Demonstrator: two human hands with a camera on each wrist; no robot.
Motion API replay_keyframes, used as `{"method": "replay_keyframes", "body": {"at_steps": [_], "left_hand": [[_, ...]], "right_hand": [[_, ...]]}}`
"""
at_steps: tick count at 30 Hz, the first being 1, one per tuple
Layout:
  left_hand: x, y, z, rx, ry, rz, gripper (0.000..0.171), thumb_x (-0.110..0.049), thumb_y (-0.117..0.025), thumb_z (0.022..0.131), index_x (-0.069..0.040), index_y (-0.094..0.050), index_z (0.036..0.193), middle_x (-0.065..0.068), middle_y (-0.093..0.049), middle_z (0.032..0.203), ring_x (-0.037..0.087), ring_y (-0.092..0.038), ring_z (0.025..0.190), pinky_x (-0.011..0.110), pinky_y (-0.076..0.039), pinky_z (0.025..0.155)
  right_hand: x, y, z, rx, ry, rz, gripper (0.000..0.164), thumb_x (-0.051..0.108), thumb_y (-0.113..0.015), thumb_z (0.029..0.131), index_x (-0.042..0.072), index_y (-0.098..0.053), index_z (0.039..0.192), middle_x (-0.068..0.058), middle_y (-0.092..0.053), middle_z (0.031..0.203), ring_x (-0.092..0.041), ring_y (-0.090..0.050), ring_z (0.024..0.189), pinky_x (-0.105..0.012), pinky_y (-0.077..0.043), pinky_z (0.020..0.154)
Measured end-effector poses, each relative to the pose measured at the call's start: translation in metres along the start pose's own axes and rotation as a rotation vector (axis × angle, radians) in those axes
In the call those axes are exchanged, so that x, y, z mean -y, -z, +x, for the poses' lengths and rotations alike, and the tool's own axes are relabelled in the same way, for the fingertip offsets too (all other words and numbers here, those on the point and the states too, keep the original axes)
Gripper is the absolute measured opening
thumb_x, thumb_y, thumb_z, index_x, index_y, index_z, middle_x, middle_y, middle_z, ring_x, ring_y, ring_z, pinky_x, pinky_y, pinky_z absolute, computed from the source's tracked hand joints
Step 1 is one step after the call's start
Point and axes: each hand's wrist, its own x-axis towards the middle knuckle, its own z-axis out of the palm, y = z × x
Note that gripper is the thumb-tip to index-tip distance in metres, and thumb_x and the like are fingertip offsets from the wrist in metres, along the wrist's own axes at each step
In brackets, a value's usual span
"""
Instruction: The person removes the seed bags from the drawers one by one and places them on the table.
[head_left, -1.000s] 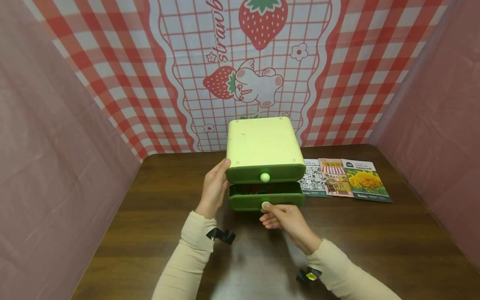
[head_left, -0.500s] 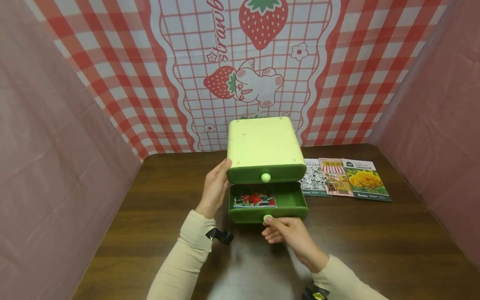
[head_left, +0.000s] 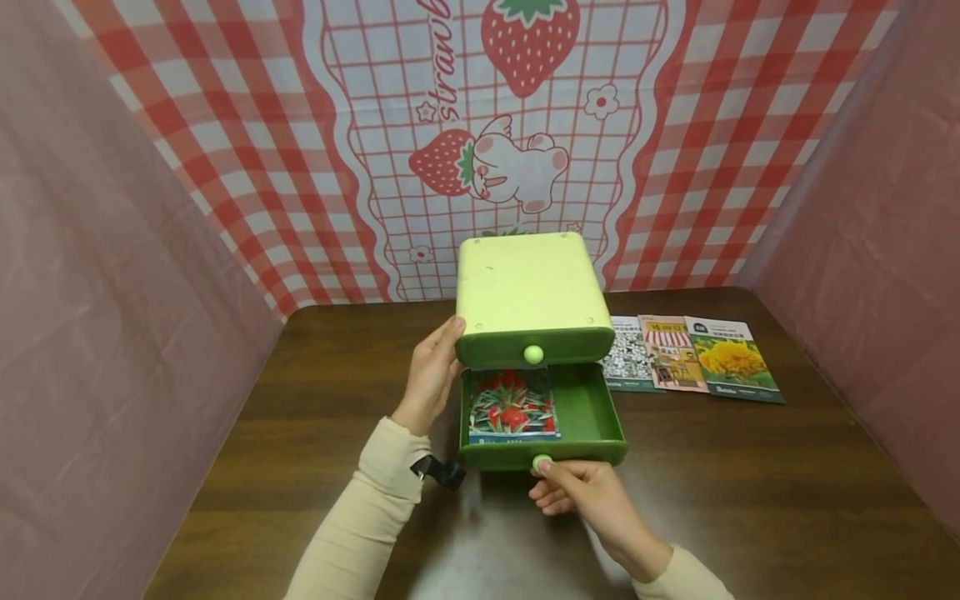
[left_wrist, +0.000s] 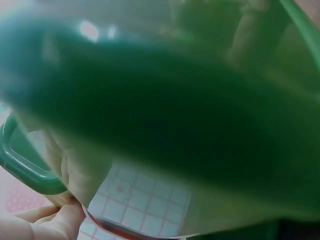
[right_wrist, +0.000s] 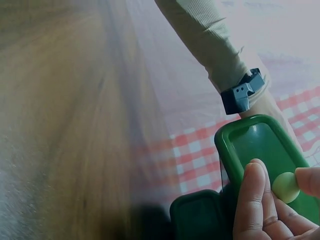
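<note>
In the head view a two-tier drawer cabinet has a pale yellow-green top and dark green fronts. Its upper drawer is closed, while the lower drawer stands pulled out. A seed packet with red flowers or fruit lies flat in the left part of that drawer. My left hand holds the cabinet's left side, thumb at the front corner. With thumb and fingers my right hand pinches the lower drawer's round light-green knob; the right wrist view also shows this knob against the green front.
Three overlapping packets lie right of the cabinet: a white-flower packet, a pink shop-front packet and a yellow-flower packet. Behind the wooden table hangs a red-checked strawberry cloth. Pink curtains flank both sides.
My right hand has drawn the lower drawer toward me by its knob, bringing the red-printed seed packet inside into view. My left hand has stayed at the cabinet's left side.
</note>
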Motion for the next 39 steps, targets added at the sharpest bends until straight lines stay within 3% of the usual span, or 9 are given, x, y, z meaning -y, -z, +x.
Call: {"method": "replay_keyframes", "body": {"at_steps": [13, 27, 36, 39], "left_hand": [[0.002, 0.001, 0.002, 0.011, -0.013, -0.006, 0.061, -0.032, -0.056, 0.099, 0.002, -0.038, 0.147, 0.01, -0.033, 0.159, 0.024, -0.039, 0.143, 0.042, -0.036, 0.117], [0.001, 0.001, 0.0, 0.006, 0.002, 0.002, 0.061, -0.033, -0.055, 0.1, 0.0, -0.037, 0.148, 0.008, -0.034, 0.158, 0.022, -0.04, 0.142, 0.038, -0.038, 0.115], [0.002, 0.002, 0.001, 0.01, 0.002, 0.002, 0.063, -0.034, -0.056, 0.1, 0.001, -0.037, 0.149, 0.008, -0.033, 0.159, 0.023, -0.038, 0.143, 0.038, -0.037, 0.116], [0.003, 0.002, 0.001, 0.011, -0.003, 0.004, 0.063, -0.034, -0.056, 0.1, 0.001, -0.037, 0.148, 0.008, -0.033, 0.159, 0.023, -0.037, 0.144, 0.038, -0.037, 0.116]], "right_hand": [[-0.013, 0.002, -0.004, 0.027, 0.002, 0.027, 0.045, 0.02, -0.061, 0.097, -0.023, -0.059, 0.114, -0.013, -0.074, 0.082, -0.013, -0.07, 0.067, -0.03, -0.062, 0.067], [-0.015, 0.005, -0.005, 0.09, -0.002, 0.033, 0.045, 0.021, -0.058, 0.099, -0.022, -0.06, 0.112, -0.005, -0.074, 0.08, -0.012, -0.07, 0.069, -0.028, -0.061, 0.068], [-0.01, 0.015, -0.009, 0.137, 0.063, -0.072, 0.045, 0.018, -0.057, 0.099, -0.025, -0.059, 0.109, -0.021, -0.073, 0.085, -0.012, -0.07, 0.068, -0.032, -0.062, 0.066], [-0.004, 0.023, -0.012, 0.143, 0.077, -0.134, 0.043, 0.019, -0.058, 0.099, -0.023, -0.061, 0.107, -0.02, -0.073, 0.085, -0.013, -0.07, 0.068, -0.033, -0.062, 0.065]]}}
